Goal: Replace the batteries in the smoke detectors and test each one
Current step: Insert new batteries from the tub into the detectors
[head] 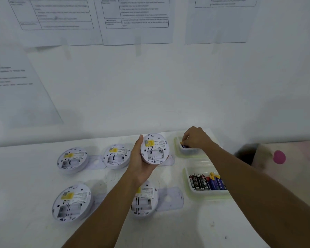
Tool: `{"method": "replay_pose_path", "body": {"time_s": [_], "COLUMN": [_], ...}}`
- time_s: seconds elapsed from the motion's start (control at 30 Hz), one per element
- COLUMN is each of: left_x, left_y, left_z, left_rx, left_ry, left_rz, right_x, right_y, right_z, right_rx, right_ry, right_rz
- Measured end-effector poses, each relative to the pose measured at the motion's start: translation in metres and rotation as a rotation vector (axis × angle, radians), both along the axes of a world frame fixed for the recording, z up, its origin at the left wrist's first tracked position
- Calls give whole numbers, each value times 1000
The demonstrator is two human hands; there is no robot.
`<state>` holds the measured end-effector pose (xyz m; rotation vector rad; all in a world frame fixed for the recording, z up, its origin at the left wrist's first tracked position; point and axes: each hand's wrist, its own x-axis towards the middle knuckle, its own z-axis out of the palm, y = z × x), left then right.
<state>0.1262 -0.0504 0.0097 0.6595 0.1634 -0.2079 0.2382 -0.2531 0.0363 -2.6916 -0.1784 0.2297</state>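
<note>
So the left hand (139,164) had one smoke detector (154,149) lifted off the white table (168,230), fingers wrapped around its back and thumb up along the left edge, gripping it firmly. The detector was turned back-side toward the camera, tilted a bit, with the yellow sticker up top and the battery bay looking open and empty. Over on the right, the right hand (195,138) was down in the far tray (186,154) by the wall, fingertips pinched together on a small blue and yellow battery (182,144), though it was mostly hidden by the fingers so I couldn't make out much of it. The near tray (204,192) sat just in front of that one, with a row of batteries (207,181) lying side by side in it, black-and-red ones on the left and blue ones on the right. Four more detectors were lying back-up on the table: a far-left detector (72,160), a far-middle detector (117,155), a near-left detector (72,203), and a near-middle detector (144,199) partly under the left forearm. A flat mounting plate (170,197) lay just beside that last one, touching or tucked under its right edge. Printed sheets (136,20) were taped on the wall behind, too blurry to read.
</note>
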Motion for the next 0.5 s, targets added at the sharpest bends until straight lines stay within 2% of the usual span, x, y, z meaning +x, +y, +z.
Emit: {"method": "replay_pose_path", "body": {"time_s": [0.33,0.5], "left_x": [-1,-3], "left_y": [-2,1], "left_z": [4,7], "left_rx": [-3,7], "left_ry": [-9,-16], "left_rz": [-2,8], "right_x": [1,-9], "right_y": [-5,-12], "right_z": [-4,11], "right_rx": [50,208], "right_ry": [29,-43], "right_rz": [12,-33]}}
